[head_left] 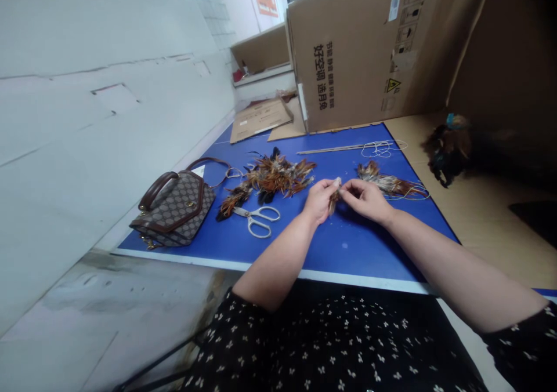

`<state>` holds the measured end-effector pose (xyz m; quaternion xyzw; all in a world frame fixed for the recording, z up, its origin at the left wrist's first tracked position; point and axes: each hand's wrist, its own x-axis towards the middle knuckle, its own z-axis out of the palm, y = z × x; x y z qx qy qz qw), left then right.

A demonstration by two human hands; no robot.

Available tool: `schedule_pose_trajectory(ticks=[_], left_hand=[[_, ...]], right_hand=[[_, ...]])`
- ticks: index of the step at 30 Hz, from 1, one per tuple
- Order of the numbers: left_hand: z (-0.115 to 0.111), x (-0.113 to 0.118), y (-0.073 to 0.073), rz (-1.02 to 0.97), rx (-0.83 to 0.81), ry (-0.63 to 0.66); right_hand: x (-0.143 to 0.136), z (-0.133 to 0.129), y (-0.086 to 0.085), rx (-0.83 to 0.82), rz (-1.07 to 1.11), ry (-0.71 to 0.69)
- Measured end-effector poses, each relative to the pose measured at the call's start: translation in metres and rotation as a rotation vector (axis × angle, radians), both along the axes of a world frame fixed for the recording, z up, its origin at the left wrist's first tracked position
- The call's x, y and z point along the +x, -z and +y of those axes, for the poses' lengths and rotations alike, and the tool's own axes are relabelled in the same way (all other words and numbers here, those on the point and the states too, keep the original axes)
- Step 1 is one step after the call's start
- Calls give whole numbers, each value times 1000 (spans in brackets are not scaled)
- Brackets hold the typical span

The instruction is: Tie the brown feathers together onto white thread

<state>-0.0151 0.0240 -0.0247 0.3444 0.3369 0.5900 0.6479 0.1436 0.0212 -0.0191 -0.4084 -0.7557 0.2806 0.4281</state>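
Note:
My left hand (321, 199) is closed around a small bundle of brown feathers (333, 203), whose pale ends stick up between finger and thumb. Close against it, my right hand (368, 199) pinches at the same pale ends; whether a thread lies in those fingers is too small to tell. To the left is a loose pile of brown and black feathers (278, 174). Silver-handled scissors (260, 221) rest below that pile, with their blades partly over feathers. Beyond my right hand, a feather bunch (387, 181) lies with white string (411, 196) along it.
A patterned handbag (180, 209) stands at the blue table's (278, 253) left end. Thin sticks (333, 149) and tangled white string (383, 148) lie toward the back. A large cardboard box (357, 61) rises behind. A dark feather bundle (448, 148) is on cardboard at right.

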Motion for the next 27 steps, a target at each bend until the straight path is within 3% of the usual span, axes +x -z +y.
schedule_pose_trajectory(ticks=[12,27], left_hand=[[1,-2,1,55,8,-25],[0,0,2,130,43,-26]], right_hand=[[2,0,-2,-37,86,-58],[0,4,2,4,56,-1]])
